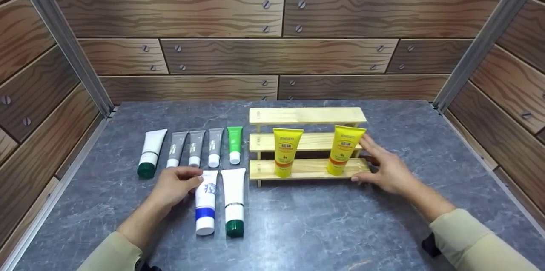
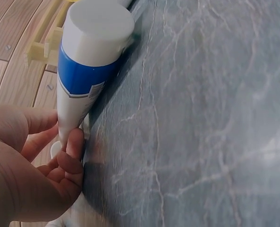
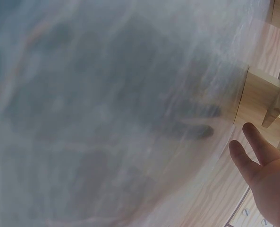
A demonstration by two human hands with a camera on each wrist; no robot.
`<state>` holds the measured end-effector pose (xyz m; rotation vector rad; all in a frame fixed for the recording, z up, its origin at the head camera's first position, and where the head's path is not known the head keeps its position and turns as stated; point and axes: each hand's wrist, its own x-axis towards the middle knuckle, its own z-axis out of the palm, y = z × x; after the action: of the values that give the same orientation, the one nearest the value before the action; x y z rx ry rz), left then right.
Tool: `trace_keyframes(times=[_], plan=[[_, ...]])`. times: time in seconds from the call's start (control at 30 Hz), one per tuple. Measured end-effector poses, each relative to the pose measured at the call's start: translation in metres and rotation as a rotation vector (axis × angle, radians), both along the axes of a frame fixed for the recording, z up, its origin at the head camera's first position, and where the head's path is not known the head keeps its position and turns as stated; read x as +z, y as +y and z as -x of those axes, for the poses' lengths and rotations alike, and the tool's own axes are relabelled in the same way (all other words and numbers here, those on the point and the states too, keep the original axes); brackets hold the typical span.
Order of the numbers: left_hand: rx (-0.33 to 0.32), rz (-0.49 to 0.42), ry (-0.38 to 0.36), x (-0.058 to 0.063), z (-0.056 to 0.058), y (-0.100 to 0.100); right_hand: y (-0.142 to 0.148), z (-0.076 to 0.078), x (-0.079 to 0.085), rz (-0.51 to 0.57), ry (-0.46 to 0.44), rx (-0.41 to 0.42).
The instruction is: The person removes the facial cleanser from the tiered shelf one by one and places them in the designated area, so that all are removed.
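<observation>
My left hand (image 1: pixel 175 188) pinches the flat end of a white tube with a blue band (image 1: pixel 206 203), which lies cap toward me. The left wrist view shows thumb and fingers at that narrow end, below the blue band (image 2: pixel 80 78). A white tube with a dark green cap (image 1: pixel 234 203) lies just right of it. At the right end of a three-step wooden rack (image 1: pixel 306 115), my right hand (image 1: pixel 389 173) has its fingers spread, right beside a tilted yellow tube (image 1: pixel 344 149). Another yellow tube (image 1: pixel 287 152) stands on the lowest step, toward the left.
Behind the left hand lies a row: a white tube with green cap (image 1: pixel 152 152), several grey tubes (image 1: pixel 196 147) and a green tube (image 1: pixel 234 143). Wood-patterned walls (image 1: pixel 221 13) and metal corner posts (image 1: pixel 64 37) enclose the grey marbled table (image 1: pixel 306 228).
</observation>
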<state>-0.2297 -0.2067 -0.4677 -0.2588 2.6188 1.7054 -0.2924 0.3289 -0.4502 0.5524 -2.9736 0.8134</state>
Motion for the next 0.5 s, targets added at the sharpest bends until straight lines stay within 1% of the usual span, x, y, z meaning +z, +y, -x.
trace_keyframes(times=[0.23, 0.5], plan=[[-0.008, -0.003, 0.001, 0.0008, -0.0007, -0.0007, -0.0001, -0.0003, -0.0008, -0.004, 0.016, 0.007], [-0.021, -0.003, -0.011, 0.0012, -0.0034, -0.0035, -0.0004, -0.0014, -0.0014, 0.019, 0.05, 0.023]])
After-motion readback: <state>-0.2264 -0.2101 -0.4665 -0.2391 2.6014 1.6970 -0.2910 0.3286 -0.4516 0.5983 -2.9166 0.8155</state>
